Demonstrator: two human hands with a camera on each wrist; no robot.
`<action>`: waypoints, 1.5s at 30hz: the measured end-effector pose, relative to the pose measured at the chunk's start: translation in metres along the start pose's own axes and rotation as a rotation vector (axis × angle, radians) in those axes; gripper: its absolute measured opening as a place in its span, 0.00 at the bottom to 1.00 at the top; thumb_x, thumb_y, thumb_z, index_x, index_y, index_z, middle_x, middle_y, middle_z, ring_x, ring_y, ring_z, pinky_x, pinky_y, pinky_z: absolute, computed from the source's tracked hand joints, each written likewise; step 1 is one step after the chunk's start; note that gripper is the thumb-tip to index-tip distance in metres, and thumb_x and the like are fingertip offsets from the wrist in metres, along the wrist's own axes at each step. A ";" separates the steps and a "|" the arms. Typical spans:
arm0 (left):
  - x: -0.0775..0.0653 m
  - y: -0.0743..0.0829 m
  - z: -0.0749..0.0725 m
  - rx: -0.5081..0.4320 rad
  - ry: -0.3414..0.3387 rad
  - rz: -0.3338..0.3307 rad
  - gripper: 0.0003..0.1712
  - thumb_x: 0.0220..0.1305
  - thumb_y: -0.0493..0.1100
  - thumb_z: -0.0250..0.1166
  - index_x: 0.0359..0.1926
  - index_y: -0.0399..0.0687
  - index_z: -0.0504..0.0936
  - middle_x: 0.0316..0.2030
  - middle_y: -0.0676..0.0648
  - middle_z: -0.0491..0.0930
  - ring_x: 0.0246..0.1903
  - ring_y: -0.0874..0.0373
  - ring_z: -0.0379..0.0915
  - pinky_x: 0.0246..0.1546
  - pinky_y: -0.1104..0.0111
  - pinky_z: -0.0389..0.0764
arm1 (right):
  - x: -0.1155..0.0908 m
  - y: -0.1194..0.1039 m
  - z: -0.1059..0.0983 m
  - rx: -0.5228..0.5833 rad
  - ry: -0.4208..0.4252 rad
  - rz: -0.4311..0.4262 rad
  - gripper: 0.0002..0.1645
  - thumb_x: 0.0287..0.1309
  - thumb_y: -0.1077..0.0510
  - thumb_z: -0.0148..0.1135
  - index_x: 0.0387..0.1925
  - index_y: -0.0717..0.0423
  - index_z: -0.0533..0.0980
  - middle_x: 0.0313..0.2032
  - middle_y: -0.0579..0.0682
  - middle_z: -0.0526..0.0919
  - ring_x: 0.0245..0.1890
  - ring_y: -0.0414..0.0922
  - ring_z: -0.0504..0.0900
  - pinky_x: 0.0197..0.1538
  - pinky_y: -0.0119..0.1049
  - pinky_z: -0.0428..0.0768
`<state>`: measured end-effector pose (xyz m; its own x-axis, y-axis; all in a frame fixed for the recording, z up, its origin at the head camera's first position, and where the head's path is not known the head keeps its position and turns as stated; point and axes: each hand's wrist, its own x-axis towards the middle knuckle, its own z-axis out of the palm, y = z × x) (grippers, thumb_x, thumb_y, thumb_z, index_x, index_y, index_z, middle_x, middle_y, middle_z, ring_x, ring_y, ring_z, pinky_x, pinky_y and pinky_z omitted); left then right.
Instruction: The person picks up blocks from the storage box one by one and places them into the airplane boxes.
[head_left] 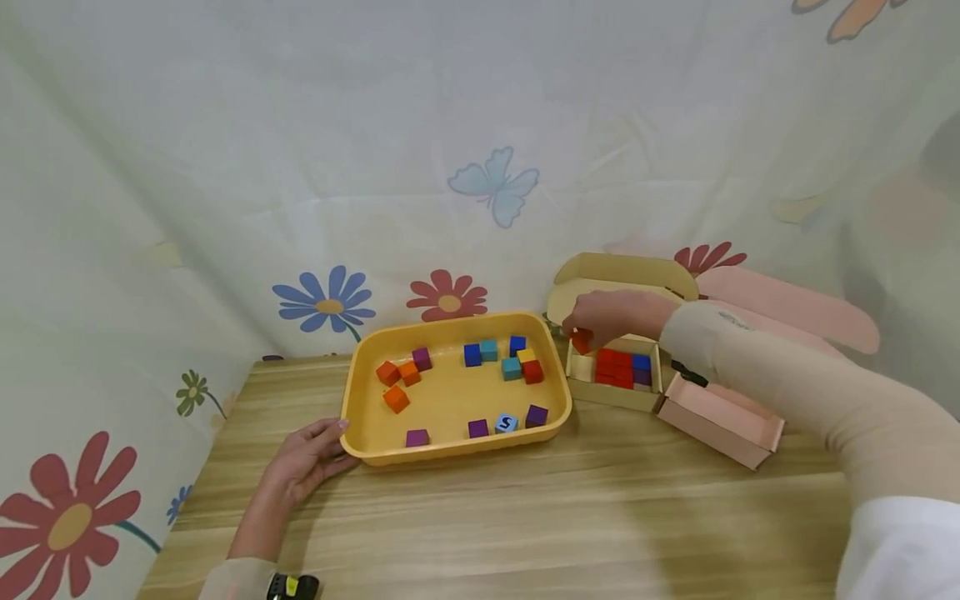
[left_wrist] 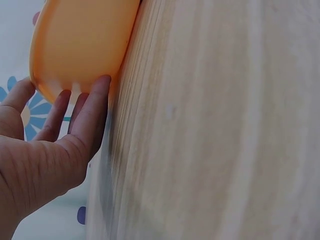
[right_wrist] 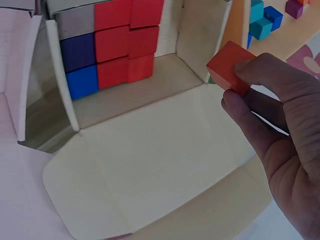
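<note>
My right hand point(head_left: 611, 312) pinches an orange-red cube point(right_wrist: 230, 65) between thumb and fingers, above the left end of the small tan cardboard box point(head_left: 615, 396). Inside this box, red cubes point(right_wrist: 112, 45) stand packed beside a blue cube point(right_wrist: 82, 81) and dark purple ones. At the yellow tray point(head_left: 457, 454), my left hand point(head_left: 311, 458) touches the near left corner, fingers fairly straight and spread. Its fingertips point(left_wrist: 102, 82) rest on the tray's outer wall in the left wrist view. Loose orange, purple, blue, teal, yellow and red cubes lie scattered in the tray.
A pink cardboard box point(head_left: 720, 425) stands right of the tan box, its lid point(head_left: 795, 312) folded back. The tan box's lid point(right_wrist: 150, 165) also lies open. A small black object point(head_left: 688, 373) sits between the boxes. Behind the wooden table point(head_left: 525, 517) hangs a flowered cloth point(head_left: 390, 208).
</note>
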<state>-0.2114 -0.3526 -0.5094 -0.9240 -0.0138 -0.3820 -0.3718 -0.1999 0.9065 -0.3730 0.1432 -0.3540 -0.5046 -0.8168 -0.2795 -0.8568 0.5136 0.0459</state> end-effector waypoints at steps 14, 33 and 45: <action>0.000 -0.001 0.001 -0.018 0.010 -0.014 0.37 0.70 0.49 0.68 0.71 0.35 0.67 0.50 0.43 0.84 0.49 0.51 0.83 0.56 0.49 0.81 | 0.003 0.017 0.025 0.029 -0.037 0.051 0.09 0.55 0.66 0.72 0.39 0.59 0.82 0.33 0.49 0.81 0.31 0.44 0.77 0.39 0.36 0.85; -0.001 0.001 0.002 0.000 -0.007 -0.021 0.37 0.71 0.49 0.67 0.71 0.33 0.66 0.51 0.43 0.84 0.49 0.51 0.83 0.56 0.49 0.82 | 0.013 0.010 0.069 0.170 0.033 0.122 0.09 0.54 0.62 0.76 0.38 0.58 0.88 0.35 0.52 0.88 0.33 0.46 0.85 0.40 0.40 0.87; -0.002 0.002 0.000 -0.010 0.014 -0.025 0.38 0.69 0.50 0.68 0.71 0.34 0.67 0.48 0.44 0.86 0.47 0.51 0.84 0.56 0.48 0.82 | 0.018 0.013 0.073 0.145 0.047 0.052 0.06 0.55 0.63 0.76 0.35 0.55 0.87 0.29 0.49 0.86 0.28 0.41 0.80 0.34 0.36 0.84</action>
<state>-0.2107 -0.3533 -0.5066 -0.9129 -0.0223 -0.4075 -0.3942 -0.2097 0.8948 -0.3857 0.1549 -0.4283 -0.5548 -0.7980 -0.2354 -0.8071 0.5849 -0.0804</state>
